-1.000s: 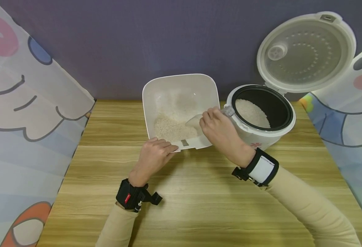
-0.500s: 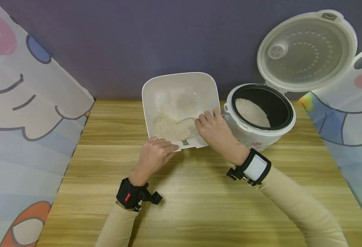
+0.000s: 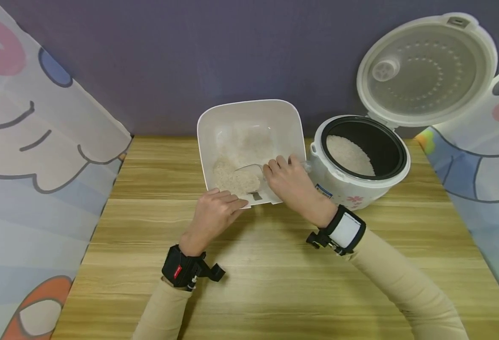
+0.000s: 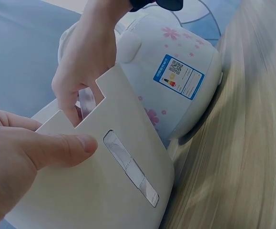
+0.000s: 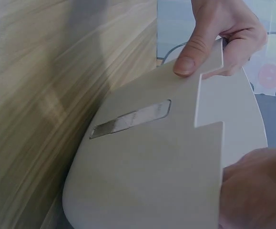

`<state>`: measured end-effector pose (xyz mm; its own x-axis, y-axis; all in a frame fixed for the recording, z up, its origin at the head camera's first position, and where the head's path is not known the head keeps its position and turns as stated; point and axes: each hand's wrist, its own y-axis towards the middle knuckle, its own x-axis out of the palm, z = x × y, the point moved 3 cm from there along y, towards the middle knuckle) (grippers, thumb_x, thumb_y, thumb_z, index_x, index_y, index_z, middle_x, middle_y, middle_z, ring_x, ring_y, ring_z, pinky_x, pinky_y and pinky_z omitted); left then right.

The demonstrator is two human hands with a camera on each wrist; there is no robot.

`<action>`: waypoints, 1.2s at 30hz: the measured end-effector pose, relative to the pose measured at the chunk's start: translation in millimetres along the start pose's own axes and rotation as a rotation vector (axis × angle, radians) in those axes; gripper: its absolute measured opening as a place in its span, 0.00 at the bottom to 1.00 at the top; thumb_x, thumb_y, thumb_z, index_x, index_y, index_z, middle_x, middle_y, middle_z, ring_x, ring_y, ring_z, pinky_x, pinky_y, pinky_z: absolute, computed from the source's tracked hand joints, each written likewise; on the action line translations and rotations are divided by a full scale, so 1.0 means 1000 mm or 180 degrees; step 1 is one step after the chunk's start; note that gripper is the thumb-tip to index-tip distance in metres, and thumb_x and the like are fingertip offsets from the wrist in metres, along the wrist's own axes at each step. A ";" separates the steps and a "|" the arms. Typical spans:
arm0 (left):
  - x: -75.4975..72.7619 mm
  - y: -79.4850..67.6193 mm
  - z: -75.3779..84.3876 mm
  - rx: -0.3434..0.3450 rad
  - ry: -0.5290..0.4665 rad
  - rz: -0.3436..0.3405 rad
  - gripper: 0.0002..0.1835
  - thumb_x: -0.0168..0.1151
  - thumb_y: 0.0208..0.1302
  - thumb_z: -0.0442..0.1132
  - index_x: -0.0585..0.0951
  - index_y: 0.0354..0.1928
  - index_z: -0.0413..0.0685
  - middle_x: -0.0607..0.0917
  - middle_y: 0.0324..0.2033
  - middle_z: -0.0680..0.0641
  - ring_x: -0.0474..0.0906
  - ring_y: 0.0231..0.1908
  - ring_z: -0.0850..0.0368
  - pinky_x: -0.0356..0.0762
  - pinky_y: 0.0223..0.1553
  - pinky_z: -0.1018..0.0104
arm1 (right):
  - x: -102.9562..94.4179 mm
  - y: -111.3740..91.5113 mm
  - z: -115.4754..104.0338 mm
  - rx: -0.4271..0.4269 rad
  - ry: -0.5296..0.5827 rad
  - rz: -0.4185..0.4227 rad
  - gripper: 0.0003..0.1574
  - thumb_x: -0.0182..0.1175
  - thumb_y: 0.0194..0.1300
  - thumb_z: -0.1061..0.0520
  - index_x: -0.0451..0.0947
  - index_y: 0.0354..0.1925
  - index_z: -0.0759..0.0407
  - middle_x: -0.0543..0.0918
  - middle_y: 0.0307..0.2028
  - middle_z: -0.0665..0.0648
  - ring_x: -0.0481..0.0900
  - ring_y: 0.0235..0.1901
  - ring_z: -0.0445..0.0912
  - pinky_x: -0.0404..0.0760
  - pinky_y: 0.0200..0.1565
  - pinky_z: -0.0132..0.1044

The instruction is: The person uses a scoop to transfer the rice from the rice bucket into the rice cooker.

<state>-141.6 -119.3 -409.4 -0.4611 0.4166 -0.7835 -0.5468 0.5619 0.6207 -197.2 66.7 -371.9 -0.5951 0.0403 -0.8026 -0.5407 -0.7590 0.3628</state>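
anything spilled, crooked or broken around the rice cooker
Nothing stands out. The visible rice lies inside the white container and the rice cooker, with no spill showing on the wooden table. The container's notched edge is cut clean and straight, so it looks like design, not damage.

The head view is lit softly; a pale sheen is cast on the table (image 3: pixel 283 288), glints are caught in the bin (image 3: pixel 249 117), and the wall (image 3: pixel 168 61) is left dim. The right wrist view is hazy — a blurred shadow is thrown across the table. In the left, fine print on the label (image 4: pixel 179 77) is lost.
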 end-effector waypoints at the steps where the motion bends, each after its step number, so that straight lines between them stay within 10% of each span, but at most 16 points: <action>1: 0.000 0.000 0.000 0.0004 0.0005 0.0000 0.05 0.79 0.54 0.42 0.92 0.32 0.54 0.91 0.28 0.56 0.86 0.27 0.61 0.69 0.24 0.69 | 0.000 0.000 0.000 0.0004 0.0007 0.0002 0.11 0.54 0.75 0.64 0.82 0.37 0.61 0.82 0.32 0.57 0.77 0.30 0.51 0.73 0.32 0.42; 36: -0.001 0.000 0.002 0.0018 0.0025 0.0035 0.06 0.81 0.52 0.42 0.93 0.33 0.55 0.92 0.31 0.56 0.88 0.30 0.60 0.74 0.27 0.68 | -0.014 -0.004 -0.004 0.0673 0.0875 -0.0067 0.20 0.74 0.62 0.51 0.85 0.49 0.58 0.87 0.40 0.58 0.83 0.39 0.54 0.78 0.42 0.48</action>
<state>-139.9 -118.1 -408.3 -0.4727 0.4172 -0.7762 -0.5376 0.5614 0.6291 -184.4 66.6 -364.4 -0.4158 -0.1439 -0.8980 -0.6795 -0.6072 0.4119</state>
